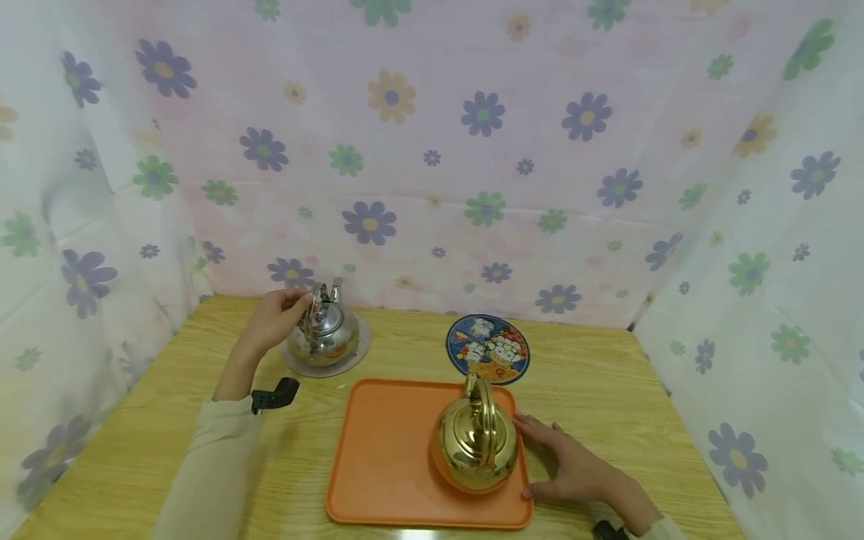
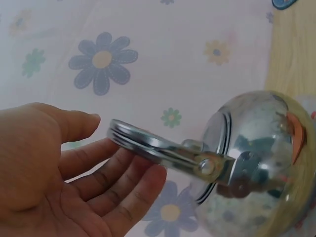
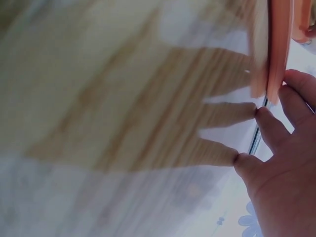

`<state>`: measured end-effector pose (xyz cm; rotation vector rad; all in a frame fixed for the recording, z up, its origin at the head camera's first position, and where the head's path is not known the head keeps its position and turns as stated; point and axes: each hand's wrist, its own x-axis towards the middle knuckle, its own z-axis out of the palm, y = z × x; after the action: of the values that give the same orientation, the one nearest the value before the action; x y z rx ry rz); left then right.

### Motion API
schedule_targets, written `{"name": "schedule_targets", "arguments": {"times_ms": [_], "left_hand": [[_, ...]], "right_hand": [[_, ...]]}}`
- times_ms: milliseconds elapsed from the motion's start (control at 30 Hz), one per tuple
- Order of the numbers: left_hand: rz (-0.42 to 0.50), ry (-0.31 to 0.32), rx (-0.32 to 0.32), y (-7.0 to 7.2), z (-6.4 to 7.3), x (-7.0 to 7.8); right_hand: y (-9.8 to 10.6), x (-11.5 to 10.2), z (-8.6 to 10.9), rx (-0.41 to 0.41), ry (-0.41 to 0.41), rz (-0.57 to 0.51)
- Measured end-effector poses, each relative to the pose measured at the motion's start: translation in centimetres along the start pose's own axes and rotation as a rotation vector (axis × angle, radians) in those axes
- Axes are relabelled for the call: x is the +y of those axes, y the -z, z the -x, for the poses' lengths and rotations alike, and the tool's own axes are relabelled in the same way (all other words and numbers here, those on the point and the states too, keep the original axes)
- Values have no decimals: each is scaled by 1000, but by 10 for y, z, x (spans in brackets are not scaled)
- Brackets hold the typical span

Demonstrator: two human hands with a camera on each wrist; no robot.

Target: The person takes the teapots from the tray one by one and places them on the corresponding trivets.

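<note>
At the back left, a silver kettle stands on a round mat. My left hand is at its raised handle; in the left wrist view the fingers lie loosely along one side of the handle and the thumb is apart from it. A gold kettle with its handle up sits on the right part of an orange tray. Spread fingers of my right hand are at the tray's right edge, beside the gold kettle, with fingertips on the wooden table in the right wrist view.
Behind the tray lies a round mat with cartoon chefs, partly overlapped by the gold kettle's spout in the head view. A floral cloth hangs behind and along both sides of the wooden table.
</note>
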<state>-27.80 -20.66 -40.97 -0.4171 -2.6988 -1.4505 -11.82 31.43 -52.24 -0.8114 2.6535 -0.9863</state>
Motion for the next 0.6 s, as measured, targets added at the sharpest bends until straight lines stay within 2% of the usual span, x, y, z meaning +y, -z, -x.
{"name": "schedule_targets", "arguments": {"times_ms": [133,200,333,467,600], "left_hand": [[-113,-73,-5,1,8,1],[-148,-111,-8,1,13,1],[-196,-180,4,1,25,2],[-239,-232,31,-2,40,2],[-267,-248,5,-7,56,4]], "right_hand": [[1,-1,2,16,6,-13],[2,-3,3,18,-3,-41],[4,-14,10,58,-27,-27],[5,-30,18,149,-37,32],[3,-50,24,301,-47,25]]}}
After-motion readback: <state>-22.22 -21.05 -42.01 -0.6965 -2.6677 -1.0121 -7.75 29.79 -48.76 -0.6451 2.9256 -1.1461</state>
